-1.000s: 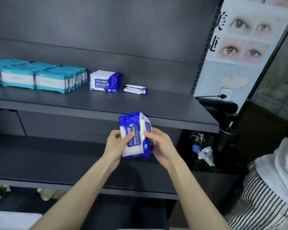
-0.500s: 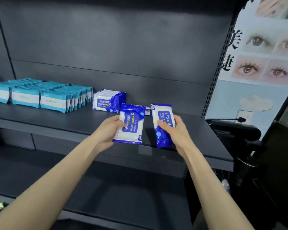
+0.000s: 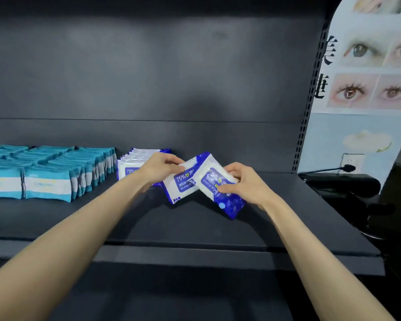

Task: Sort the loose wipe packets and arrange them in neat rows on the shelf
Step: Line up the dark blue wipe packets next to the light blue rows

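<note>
I have both hands over the shelf (image 3: 287, 216) now. My left hand (image 3: 159, 169) pinches the top edge of one blue packet (image 3: 180, 188), fingers curled over it. My right hand (image 3: 243, 185) pinches a second packet (image 3: 227, 200) between thumb and fingers.

Half a second ago I held the two apart above the near edge. They have since gone farther in and come together: the second packet lies tilted across the first, just right of the blue row (image 3: 130, 165) that stands beside the teal rows (image 3: 56, 172). Their low corners look to be down on the shelf, though I cannot tell for sure.

I judge that the carry is done and the placing has begun. Both packets need to be squared up and stood against the blue row. The hands hide anything lying behind them.
</note>
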The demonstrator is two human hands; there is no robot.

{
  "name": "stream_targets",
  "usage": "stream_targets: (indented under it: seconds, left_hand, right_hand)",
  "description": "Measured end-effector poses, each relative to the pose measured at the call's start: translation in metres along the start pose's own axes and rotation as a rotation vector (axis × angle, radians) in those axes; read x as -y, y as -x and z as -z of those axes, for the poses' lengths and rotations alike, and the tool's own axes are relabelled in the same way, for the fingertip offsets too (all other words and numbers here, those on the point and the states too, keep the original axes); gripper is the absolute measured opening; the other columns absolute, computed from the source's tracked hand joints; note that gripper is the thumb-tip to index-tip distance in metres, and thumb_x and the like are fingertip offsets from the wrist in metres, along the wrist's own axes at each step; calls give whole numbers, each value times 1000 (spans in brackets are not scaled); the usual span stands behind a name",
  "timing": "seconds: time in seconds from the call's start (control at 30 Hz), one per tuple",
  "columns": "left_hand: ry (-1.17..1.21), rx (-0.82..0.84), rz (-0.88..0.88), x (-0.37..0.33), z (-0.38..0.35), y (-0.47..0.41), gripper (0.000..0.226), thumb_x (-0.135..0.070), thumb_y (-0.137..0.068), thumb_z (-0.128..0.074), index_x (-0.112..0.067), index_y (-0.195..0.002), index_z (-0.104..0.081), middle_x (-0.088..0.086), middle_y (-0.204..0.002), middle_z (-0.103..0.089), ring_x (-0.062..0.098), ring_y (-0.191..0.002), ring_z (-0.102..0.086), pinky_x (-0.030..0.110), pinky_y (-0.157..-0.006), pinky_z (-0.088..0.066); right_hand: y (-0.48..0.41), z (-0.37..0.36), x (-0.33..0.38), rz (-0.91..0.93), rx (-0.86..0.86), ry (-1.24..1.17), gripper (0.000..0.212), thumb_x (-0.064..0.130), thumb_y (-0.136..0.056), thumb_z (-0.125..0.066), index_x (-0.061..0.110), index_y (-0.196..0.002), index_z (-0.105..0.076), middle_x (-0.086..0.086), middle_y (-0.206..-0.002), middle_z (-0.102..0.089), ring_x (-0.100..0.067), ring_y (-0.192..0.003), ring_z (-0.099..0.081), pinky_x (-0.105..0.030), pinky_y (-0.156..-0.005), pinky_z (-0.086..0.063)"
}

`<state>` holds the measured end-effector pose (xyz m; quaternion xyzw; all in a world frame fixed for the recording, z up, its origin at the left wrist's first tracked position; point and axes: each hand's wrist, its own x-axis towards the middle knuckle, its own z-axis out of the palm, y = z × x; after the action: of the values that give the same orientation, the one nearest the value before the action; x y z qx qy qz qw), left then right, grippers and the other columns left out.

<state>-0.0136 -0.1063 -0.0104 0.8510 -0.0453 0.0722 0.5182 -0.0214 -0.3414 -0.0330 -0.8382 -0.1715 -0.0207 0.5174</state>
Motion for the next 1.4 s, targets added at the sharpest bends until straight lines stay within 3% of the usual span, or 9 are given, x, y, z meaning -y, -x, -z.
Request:
stream_targets:
  seconds: [0.27, 0.47, 0.53, 0.6, 0.67, 0.83, 1.0, 1.17, 1.4]
  left_hand:
    - [-122, 338, -28, 27, 8, -69, 16, -13, -93, -59, -7, -104, -69, 7, -103, -72, 19, -96, -67, 31, -85, -52]
    - [-63, 430, -18, 33, -2, -87, 29, -25, -99, -43, -12, -100, -69, 18, -98, -70, 19, -81, -59, 32, -73, -43]
    - [-63, 469, -23, 29, -9, -91, 32, -28, -102, -39, -12, -100, -67, 8, -86, -71, 10, -67, -60, 21, -62, -44]
    - [-71, 486, -30, 25, -14, -96, 32, -30, -103, -37, -13, -102, -64, 1, -88, -71, 3, -62, -61, 15, -56, -45]
    - [-85, 462, -43, 23, -15, -103, 30, -31, -102, -39, -13, -102, -63, 1, -94, -70, 8, -76, -63, 21, -69, -50]
    - [-378, 435, -156, 30, -4, -123, 30, -39, -92, -57, -15, -109, -64, -4, -108, -65, 9, -100, -59, 24, -90, -46]
    - [-547, 459, -207, 36, -12, -139, 36, -45, -90, -58, -20, -117, -61, -4, -120, -63, 13, -113, -57, 31, -101, -43]
    - [-928, 551, -230, 59, -27, -154, 77, -50, -79, -69, -19, -141, -35, 4, -136, -44, 23, -123, -44, 35, -103, -38]
    - [-1056, 570, -387, 52, -25, -168, 49, -49, -90, -56, -18, -127, -51, 4, -109, -56, 24, -103, -51, 33, -86, -43]
  right_hand:
    - [-53, -25, -7, 98, -13, 482, 47, 4, -69, -81, 20, -110, -64, 2, -107, -42, -14, -99, -47, -27, -85, -45]
    - [-70, -24, -8, 60, 12, 676, 82, 15, -73, -79, 24, -143, -37, 5, -145, -32, -18, -131, -23, -34, -108, -23]
    - [-76, -22, -10, 21, 72, 671, 72, 21, -73, -79, 27, -137, -45, 5, -138, -47, -19, -129, -32, -38, -111, -21]
    - [-81, -19, -12, -15, 108, 575, 54, 21, -71, -82, 29, -117, -56, 5, -117, -62, -19, -114, -51, -40, -103, -39]
    - [-82, -10, -11, -49, 107, 515, 43, 15, -69, -84, 27, -101, -58, 3, -104, -67, -18, -99, -62, -32, -86, -51]
    - [-81, 19, -16, -86, 58, 547, 37, 8, -69, -82, 17, -96, -58, 0, -96, -66, -17, -89, -63, -22, -72, -48]
    - [-84, 36, -27, -154, 13, 599, 37, 10, -71, -81, 17, -96, -55, -1, -97, -64, -18, -90, -62, -28, -75, -50]
    - [-90, 39, -40, -176, -34, 574, 40, 12, -71, -81, 21, -97, -53, -5, -102, -65, -20, -95, -62, -33, -80, -53]
    - [-97, 35, -50, -165, -31, 500, 42, 11, -71, -81, 30, -96, -52, -5, -106, -64, -18, -103, -57, -33, -84, -52]
